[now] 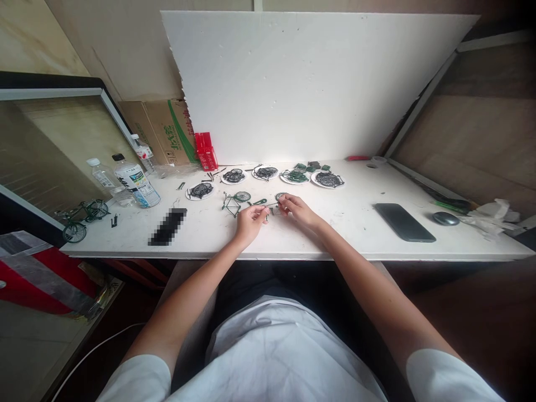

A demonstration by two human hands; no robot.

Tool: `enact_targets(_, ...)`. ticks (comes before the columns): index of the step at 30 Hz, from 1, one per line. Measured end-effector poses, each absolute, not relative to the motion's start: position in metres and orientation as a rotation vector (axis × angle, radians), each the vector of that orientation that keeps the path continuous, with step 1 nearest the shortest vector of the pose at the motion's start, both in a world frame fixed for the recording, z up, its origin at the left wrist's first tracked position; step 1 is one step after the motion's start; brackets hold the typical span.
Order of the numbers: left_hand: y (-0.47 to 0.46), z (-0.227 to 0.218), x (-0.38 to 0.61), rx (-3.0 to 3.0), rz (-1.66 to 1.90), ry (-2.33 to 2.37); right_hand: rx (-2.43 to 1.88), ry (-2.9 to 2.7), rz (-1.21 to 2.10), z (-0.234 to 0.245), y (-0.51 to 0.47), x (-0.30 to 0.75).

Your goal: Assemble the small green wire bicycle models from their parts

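Observation:
Over the table's front middle, my left hand [250, 222] and my right hand [298, 209] are both closed in a pinch, fingertips close together. A thin dark rod-like part [272, 205] spans the small gap between them; its exact kind is too small to tell. A spoked model wheel [280, 196] shows right behind my right fingertips; I cannot tell if they touch it. Just left of my left hand lie a green model bicycle frame [231, 204] and another wheel [242, 196]. Between the hands and the plates is a small green elongated piece [258, 202].
White plates of black wheels and parts [329, 179] and green frames [295, 176] line the back. An assembled model bicycle [87, 218] and plastic bottles [137, 181] stand left. A dark phone [404, 222] and a computer mouse [445, 218] lie right. A white board [310, 84] leans behind.

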State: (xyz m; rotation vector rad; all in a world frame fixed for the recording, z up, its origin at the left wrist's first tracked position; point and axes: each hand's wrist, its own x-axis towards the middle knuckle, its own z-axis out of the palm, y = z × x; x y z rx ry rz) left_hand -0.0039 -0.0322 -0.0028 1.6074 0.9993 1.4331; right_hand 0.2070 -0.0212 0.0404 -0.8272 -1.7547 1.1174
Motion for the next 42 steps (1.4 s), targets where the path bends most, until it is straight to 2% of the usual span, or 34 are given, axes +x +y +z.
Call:
enact_targets(8,-0.0307,-0.0045,-0.0049,1.591,1.445,0.992,-0.931,-1.807,0.907,0.041,-0.0187,0.2096)
enact_targets(22,-0.0284,-0.0088,-0.0053,1.61,1.454,0.989,-0.955,-1.849,0.834,0.0384,-0.0199,0.204)
enact_targets(35,-0.03,-0.0081,-0.005,1.638,1.436,1.011,-0.849,-1.749,1.072,0.0349,-0.0248,0.201)
enact_targets(42,-0.0285,-0.01,-0.004,1.645,1.451,1.004,-0.922,-1.811,0.981,0.036,-0.0222,0.2026)
